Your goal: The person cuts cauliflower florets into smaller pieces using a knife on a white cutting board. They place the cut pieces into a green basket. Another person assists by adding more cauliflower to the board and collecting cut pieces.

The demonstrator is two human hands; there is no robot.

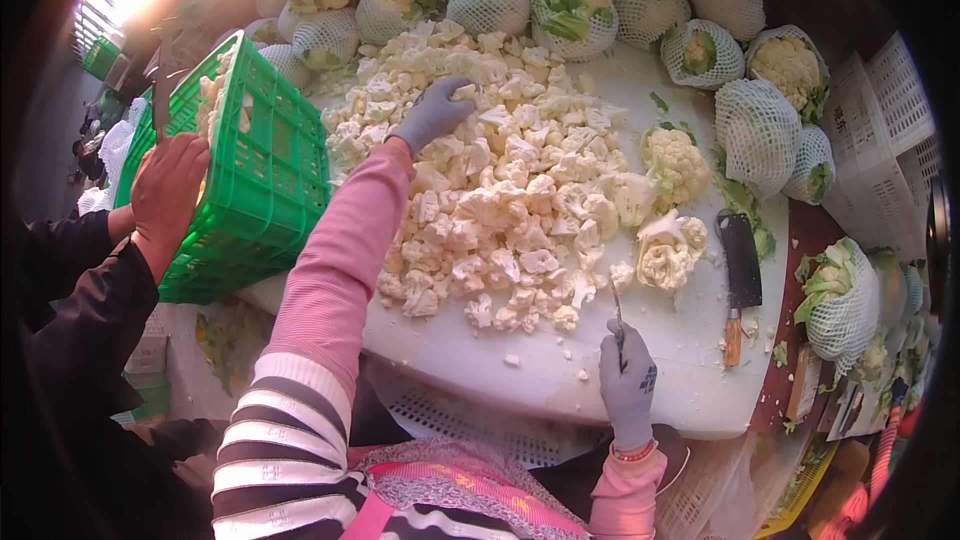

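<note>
My left hand [439,112], in a grey glove, reaches over the far part of a big heap of cut cauliflower florets [510,217]. Its thumb and fingers are at a floret [465,92]; whether they grip it I cannot tell. My right hand [627,371], gloved too, holds a small knife [616,304] with the blade pointing away from me, near the heap's close edge. Right of the heap lie a whole cauliflower head [675,165] and a partly cut one [670,249]. A cleaver [740,262] with a wooden handle rests on the white board [555,382].
Net-wrapped cauliflowers [487,0] line the far and right sides. At the left, another person's bare hands [172,180] are at a green plastic crate [262,187] with cauliflower in it, standing against the heap. White crates [877,157] stand far right.
</note>
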